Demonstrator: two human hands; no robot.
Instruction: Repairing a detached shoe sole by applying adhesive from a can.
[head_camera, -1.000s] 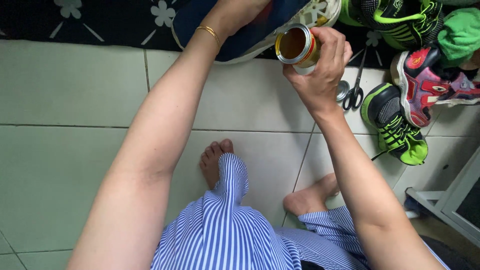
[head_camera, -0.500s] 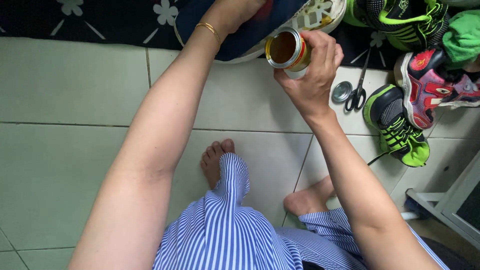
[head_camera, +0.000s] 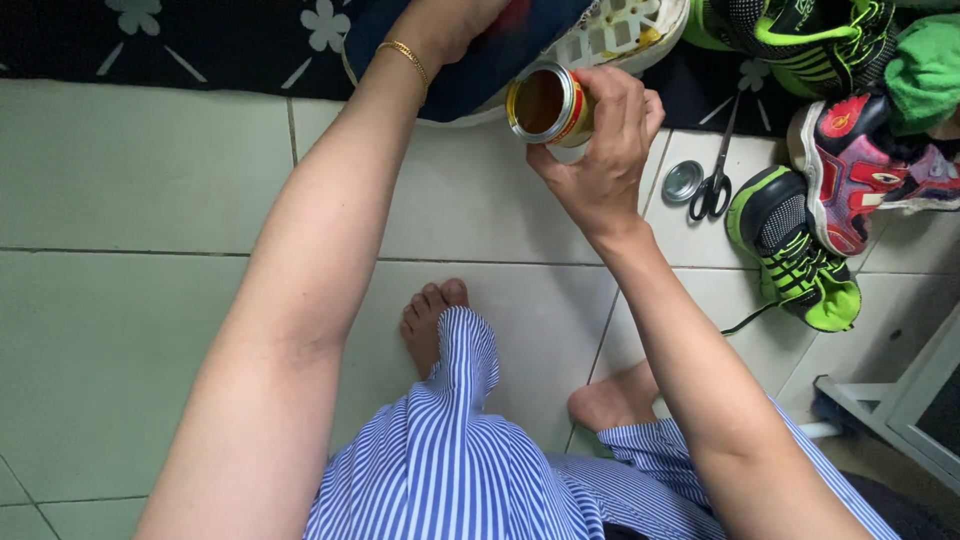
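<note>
My right hand (head_camera: 600, 150) grips a small open tin can (head_camera: 545, 104) with a red and yellow label and amber liquid inside, tilted toward me. My left hand (head_camera: 450, 20), with a gold bracelet (head_camera: 405, 55) at the wrist, reaches up and holds a dark blue shoe with a white sole (head_camera: 600, 35) at the top edge; its fingers are mostly cut off by the frame. The can sits just under that shoe's sole.
A round metal lid (head_camera: 683, 181) and black scissors (head_camera: 715, 180) lie on the tile floor right of the can. Green-black shoes (head_camera: 795, 250) and a red shoe (head_camera: 850, 170) sit at right. A white frame (head_camera: 900, 410) stands lower right. My bare feet (head_camera: 430, 320) rest below.
My right hand has moved the can leftward, uncovering the lid and scissors on the floor. The left arm stays on the shoe.
</note>
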